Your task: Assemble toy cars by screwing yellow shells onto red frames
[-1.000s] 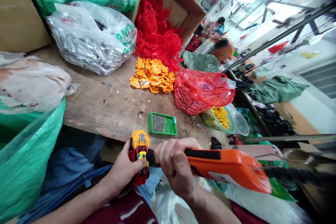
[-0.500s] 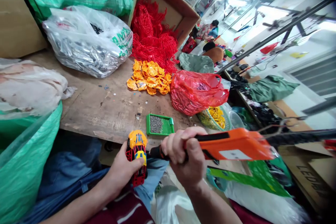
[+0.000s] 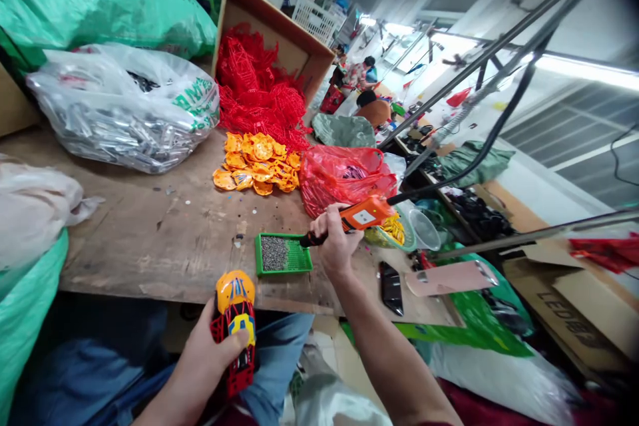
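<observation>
My left hand (image 3: 206, 346) is closed around a toy car (image 3: 241, 319) with an orange front, a yellow-and-blue middle and a red frame, held just off the near table edge. My right hand (image 3: 335, 239) grips an orange electric screwdriver (image 3: 367, 214) whose cable runs off to the upper right. Its dark tip end reaches the right side of a small green tray (image 3: 299, 258). Many tiny metal screws (image 3: 274, 253) fill the tray's left part. Whether a screw sits on the tip is too small to tell.
Behind the tray lie a pile of orange toy shells (image 3: 259, 163), red plastic frames (image 3: 259, 90) spilling from a box, and a red bag (image 3: 339, 176). A clear bag of silvery parts (image 3: 134, 120) stands left. A black phone (image 3: 391, 287) lies right.
My right hand has carried the screwdriver away from the toy car, up to the green tray. The left hand still holds the car. The whole view has shifted.
</observation>
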Demonstrator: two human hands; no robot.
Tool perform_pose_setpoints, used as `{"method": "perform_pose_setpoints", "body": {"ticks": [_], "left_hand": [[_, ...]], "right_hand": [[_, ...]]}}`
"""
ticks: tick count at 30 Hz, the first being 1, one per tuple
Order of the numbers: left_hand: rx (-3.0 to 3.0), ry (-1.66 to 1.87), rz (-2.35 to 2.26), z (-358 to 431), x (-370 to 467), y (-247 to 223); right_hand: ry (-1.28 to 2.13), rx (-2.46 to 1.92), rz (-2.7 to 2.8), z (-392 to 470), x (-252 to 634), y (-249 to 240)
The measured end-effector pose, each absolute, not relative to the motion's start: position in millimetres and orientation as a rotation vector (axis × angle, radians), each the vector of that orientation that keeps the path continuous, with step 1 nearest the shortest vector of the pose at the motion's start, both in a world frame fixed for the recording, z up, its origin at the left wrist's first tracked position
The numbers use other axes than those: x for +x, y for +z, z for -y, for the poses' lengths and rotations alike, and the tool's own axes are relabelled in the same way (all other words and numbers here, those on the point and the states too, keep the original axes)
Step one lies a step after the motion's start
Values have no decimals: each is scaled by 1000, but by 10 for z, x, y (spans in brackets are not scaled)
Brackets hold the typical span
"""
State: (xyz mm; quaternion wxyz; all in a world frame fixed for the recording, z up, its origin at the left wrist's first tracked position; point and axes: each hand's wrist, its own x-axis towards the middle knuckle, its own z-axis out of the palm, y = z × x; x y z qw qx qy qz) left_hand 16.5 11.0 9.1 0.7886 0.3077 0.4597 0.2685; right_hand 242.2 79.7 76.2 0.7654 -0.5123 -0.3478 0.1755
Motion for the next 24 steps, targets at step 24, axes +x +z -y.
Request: {"method": "perform_pose_setpoints", "body": {"ticks": [24], "left_hand": [[689, 631, -1016, -77, 196, -216]], "right_hand": [[384, -1079, 782, -1002, 2540, 475]]}}
